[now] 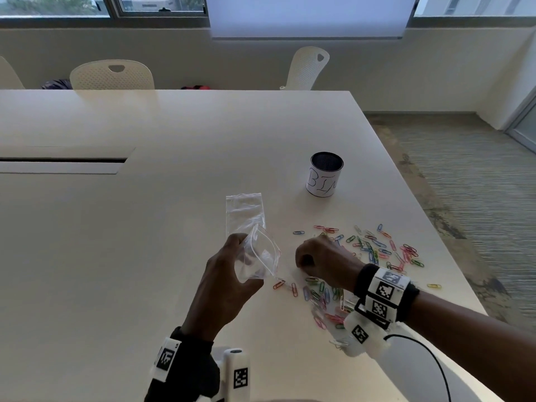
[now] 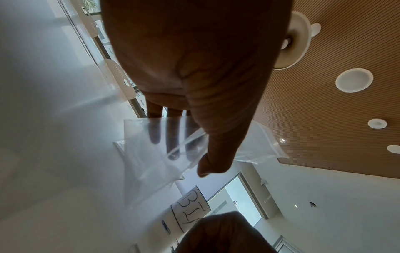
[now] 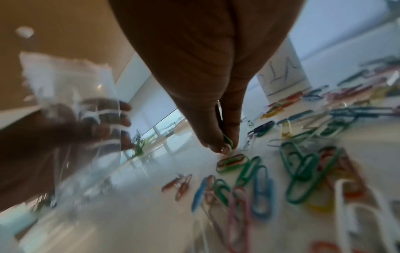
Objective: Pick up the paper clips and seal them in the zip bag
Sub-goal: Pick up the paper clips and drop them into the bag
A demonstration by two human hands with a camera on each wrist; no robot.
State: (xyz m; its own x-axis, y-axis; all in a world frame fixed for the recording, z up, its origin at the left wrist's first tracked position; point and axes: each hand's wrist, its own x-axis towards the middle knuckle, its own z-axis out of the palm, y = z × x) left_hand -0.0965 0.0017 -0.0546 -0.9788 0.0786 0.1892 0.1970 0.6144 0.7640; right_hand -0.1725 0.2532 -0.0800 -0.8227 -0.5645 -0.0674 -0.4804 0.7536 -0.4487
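My left hand (image 1: 232, 274) holds a clear zip bag (image 1: 259, 256) above the table, thumb on one side and fingers behind it (image 2: 173, 142), its mouth facing right. A second clear zip bag (image 1: 244, 211) lies flat on the table just beyond. My right hand (image 1: 316, 256) is down among several coloured paper clips (image 1: 374, 248); in the right wrist view its thumb and finger pinch a green paper clip (image 3: 227, 140) at the table surface. More paper clips (image 1: 319, 297) lie under and in front of that wrist.
A cylindrical cup marked "BIN" (image 1: 324, 178) stands behind the clips. The white table's (image 1: 145, 227) right edge runs close to the clips, one yellow clip (image 1: 434, 285) near it. White chairs (image 1: 111, 75) stand at the far side.
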